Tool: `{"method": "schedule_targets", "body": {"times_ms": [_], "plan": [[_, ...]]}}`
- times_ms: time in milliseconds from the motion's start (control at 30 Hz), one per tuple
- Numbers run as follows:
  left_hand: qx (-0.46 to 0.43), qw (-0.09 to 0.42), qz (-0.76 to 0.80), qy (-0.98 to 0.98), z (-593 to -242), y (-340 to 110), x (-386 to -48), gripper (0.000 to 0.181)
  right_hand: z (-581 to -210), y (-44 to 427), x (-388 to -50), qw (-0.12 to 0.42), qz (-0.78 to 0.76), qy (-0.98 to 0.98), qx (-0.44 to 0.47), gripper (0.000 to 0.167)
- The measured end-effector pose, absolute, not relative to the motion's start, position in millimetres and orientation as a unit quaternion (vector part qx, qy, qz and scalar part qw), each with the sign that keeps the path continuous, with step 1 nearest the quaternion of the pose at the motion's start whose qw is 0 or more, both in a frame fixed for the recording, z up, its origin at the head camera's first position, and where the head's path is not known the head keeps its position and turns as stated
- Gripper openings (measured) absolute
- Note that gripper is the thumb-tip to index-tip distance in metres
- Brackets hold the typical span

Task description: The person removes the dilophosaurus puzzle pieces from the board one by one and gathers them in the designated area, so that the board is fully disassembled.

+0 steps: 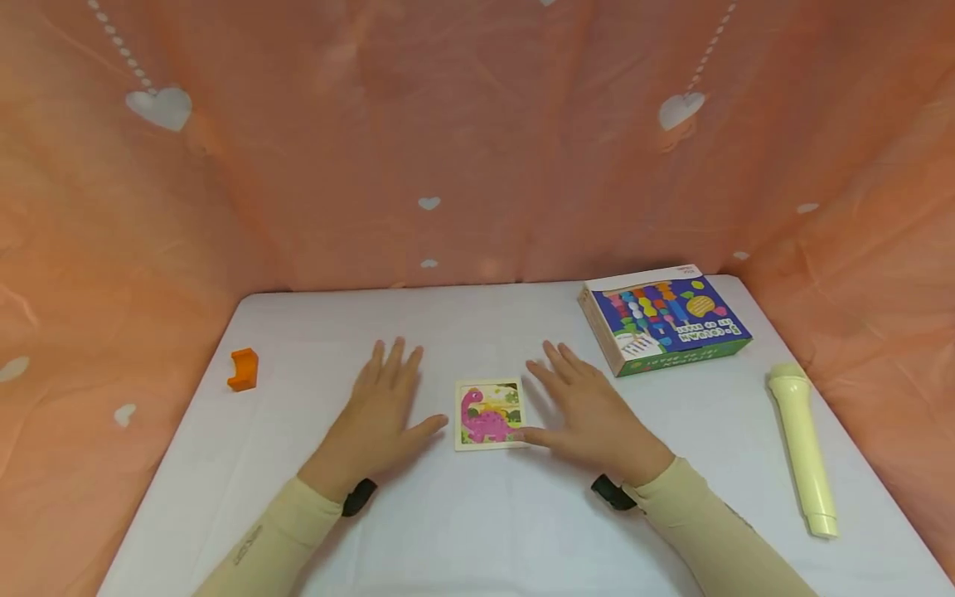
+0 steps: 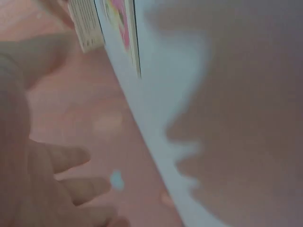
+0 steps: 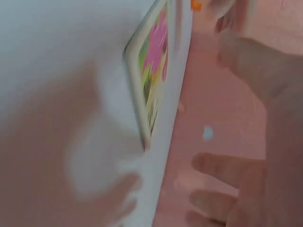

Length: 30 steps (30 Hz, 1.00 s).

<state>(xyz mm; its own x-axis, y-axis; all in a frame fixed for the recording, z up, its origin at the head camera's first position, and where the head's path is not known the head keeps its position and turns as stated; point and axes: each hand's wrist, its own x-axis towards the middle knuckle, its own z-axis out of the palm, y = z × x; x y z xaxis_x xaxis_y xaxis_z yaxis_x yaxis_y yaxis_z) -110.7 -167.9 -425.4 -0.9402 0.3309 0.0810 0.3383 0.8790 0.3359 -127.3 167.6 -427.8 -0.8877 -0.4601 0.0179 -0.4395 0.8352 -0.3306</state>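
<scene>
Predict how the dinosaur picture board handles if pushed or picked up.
The dinosaur picture board is probably stiff: its edges look straight. It should slide rather than tip, lying flat and low on the white table. Its thin profile may make it awkward to pinch up.

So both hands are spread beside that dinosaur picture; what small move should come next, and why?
Perhaps ease the left hand inward to the dinosaur picture: its thumb points that way across a gap, while the thumb of the right hand overlaps the picture's edge in the head view. Both hands are empty.
</scene>
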Motion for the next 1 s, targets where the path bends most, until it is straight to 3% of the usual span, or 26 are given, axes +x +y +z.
{"method": "schedule_targets", "body": {"times_ms": [267, 500, 1000], "plan": [[-0.19, -0.016, -0.224, -0.956, -431, -129, -133, 0.062, -434, 132, -133, 0.043, -0.205, 0.933, -0.291, 0.073], [-0.183, -0.031, -0.244, -0.952, -434, -117, -143, 0.037, -439, 117, -136, 0.068, -0.21, 0.926, -0.305, 0.061], [-0.192, -0.034, -0.224, -0.955, -436, -113, -152, 0.031, -437, 110, -139, 0.069, -0.193, 0.93, -0.305, 0.054]]}}
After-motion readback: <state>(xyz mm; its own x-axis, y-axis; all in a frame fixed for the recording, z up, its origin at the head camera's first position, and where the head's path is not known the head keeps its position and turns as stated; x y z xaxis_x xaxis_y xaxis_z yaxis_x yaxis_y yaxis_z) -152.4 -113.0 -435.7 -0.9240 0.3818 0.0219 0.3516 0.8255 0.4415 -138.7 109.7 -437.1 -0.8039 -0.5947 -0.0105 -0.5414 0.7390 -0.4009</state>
